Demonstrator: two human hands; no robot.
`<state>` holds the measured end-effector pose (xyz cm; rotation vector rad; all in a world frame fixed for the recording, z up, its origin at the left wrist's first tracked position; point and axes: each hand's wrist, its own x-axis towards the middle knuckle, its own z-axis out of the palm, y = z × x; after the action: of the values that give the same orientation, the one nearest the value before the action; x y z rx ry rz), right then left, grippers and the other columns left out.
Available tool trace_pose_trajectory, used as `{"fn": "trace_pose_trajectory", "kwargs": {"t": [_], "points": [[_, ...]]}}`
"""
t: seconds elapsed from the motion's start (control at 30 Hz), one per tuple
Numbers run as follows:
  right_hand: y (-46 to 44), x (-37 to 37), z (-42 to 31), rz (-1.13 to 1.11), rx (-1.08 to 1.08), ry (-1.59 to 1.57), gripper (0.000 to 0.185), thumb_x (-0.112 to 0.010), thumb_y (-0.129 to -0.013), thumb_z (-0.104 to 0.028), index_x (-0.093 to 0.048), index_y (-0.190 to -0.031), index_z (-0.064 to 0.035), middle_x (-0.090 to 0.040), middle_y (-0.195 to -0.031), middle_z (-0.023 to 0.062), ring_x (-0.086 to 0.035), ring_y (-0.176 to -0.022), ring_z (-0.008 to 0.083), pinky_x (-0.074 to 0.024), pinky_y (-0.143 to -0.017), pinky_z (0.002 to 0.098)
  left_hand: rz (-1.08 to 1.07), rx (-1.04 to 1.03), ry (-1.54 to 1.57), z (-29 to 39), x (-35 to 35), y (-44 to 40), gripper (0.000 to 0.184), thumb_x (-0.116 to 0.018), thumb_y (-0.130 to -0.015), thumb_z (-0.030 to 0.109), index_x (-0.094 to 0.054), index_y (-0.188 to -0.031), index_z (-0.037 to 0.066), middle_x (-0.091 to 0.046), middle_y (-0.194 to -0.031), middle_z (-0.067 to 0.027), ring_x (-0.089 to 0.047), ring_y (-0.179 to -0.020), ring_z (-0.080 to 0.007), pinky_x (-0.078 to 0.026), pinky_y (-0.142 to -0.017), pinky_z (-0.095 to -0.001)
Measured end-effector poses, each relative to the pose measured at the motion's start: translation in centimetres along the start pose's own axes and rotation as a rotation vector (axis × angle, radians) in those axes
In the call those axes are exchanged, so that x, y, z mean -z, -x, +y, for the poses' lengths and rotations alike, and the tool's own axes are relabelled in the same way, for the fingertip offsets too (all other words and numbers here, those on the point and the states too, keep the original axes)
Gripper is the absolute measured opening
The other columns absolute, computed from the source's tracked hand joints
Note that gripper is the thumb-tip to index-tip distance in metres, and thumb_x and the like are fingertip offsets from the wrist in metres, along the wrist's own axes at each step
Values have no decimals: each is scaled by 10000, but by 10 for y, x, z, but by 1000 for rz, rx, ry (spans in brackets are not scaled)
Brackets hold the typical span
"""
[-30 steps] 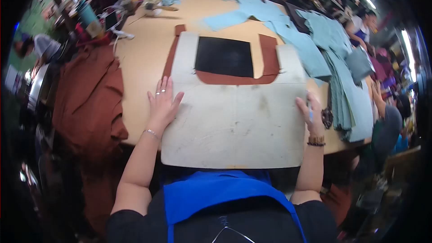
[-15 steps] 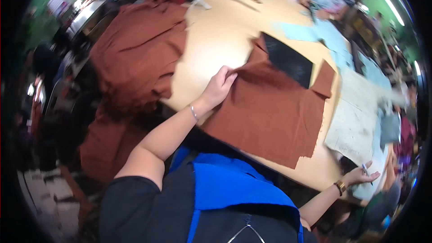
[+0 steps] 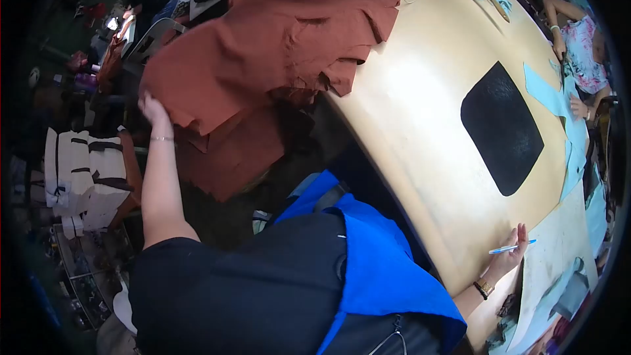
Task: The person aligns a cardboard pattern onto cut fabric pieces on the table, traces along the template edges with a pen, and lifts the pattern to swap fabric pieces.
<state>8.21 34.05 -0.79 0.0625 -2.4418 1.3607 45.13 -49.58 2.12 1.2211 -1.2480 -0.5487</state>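
Note:
At the far left, my left hand is closed on the edge of a large reddish-brown leather sheet. The sheet spreads from the table top over its left edge, and more brown leather hangs below it. Over the table's near right part, my right hand holds a blue and white pen between its fingers. A black panel with cut corners lies flat on the table, apart from both hands.
The pale table has a pale grey sheet and light blue pieces along its right side. Another person works at the far right. Bundled white stacks stand at left. A brush lies at the back.
My left hand has swung left, and the brown piece it held over the table has left that spot. The black panel is now uncovered. My right hand still has the pen.

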Motion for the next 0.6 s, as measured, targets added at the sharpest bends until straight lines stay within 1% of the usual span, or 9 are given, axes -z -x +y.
{"fn": "trace_pose_trajectory", "kwargs": {"t": [0.1, 0.17, 0.2, 0.23, 0.27, 0.3, 0.37, 0.47, 0.6], "points": [[-4, -7, -22, -42, -88, -253, 324, -537, -1009, -192, -545, -1256, 17, -646, -1173, 158, -621, -1079, 222, -480, -973, 346, 99, 163, 93, -28, 47, 22, 382, -459, -1006, 198, -424, -1320, -16, -524, -1317, -193, -565, -1139, -291, -485, -947, -435], [-2, -29, -84, -40, -258, -561, 347, -501, -1026, -248, -534, -1262, 5, -653, -1147, 163, -643, -1041, 229, -495, -961, 360, 127, 192, 113, -67, 67, 17, 329, -445, -981, 128, -525, -1268, -14, -593, -1245, -186, -605, -1075, -296, -518, -897, -435], [2, -39, -104, -152, -218, -714, 347, -484, -1030, -275, -531, -1254, -14, -659, -1127, 166, -655, -1013, 243, -509, -946, 392, 8, 170, -95, -126, 91, -10, 361, -484, -961, 126, -520, -1290, -19, -599, -1244, -201, -618, -1056, -300, -527, -892, -434], [8, -48, -126, -259, -172, -861, 348, -467, -1034, -301, -527, -1246, -32, -665, -1107, 170, -668, -986, 257, -523, -931, 424, -20, 308, -161, -123, 93, 1, 548, -580, -938, 238, -390, -1415, 45, -435, -1440, -221, -489, -1266, -343, -429, -1010, -542], [15, -56, -156, -440, -165, -1082, 313, -493, -1023, -295, -531, -1213, -50, -670, -1091, 176, -670, -982, 271, -527, -920, 457, 48, 294, -664, -98, 84, 26, 647, -613, -916, 306, -323, -1456, 98, -313, -1506, -220, -363, -1350, -367, -329, -1046, -608], [22, -61, -191, -626, -148, -1297, 279, -519, -1012, -289, -534, -1179, -67, -676, -1074, 183, -672, -977, 286, -530, -909, 490, 126, 242, -1166, -69, 74, 56, 751, -647, -894, 373, -257, -1496, 151, -191, -1572, -218, -236, -1434, -391, -229, -1083, -675], [32, -67, -251, -909, -174, -1637, 255, -595, -971, -249, -525, -1142, -73, -678, -1047, 215, -662, -1020, 338, -516, -925, 518, 33, 47, -1166, -101, 58, 54, 800, -652, -874, 444, -223, -1512, 224, -48, -1604, -208, -40, -1477, -409, -82, -1071, -739], [49, -66, -306, -1108, -67, -1938, 297, -611, -960, -241, -528, -1149, -26, -670, -1063, 230, -662, -1020, 337, -519, -915, 493, -248, -287, -1038, -55, -10, 93, 754, -641, -890, 427, -252, -1502, 223, -88, -1604, -188, -169, -1459, -402, -157, -1082, -703], [65, -64, -338, -1103, 17, -2135, 355, -633, -947, -229, -532, -1158, 37, -659, -1084, 250, -663, -1021, 337, -522, -901, 460, -570, -703, -735, 31, -98, 151, 628, -601, -929, 378, -333, -1471, 206, -204, -1583, -151, -278, -1436, -333, -200, -1088, -664]]}}
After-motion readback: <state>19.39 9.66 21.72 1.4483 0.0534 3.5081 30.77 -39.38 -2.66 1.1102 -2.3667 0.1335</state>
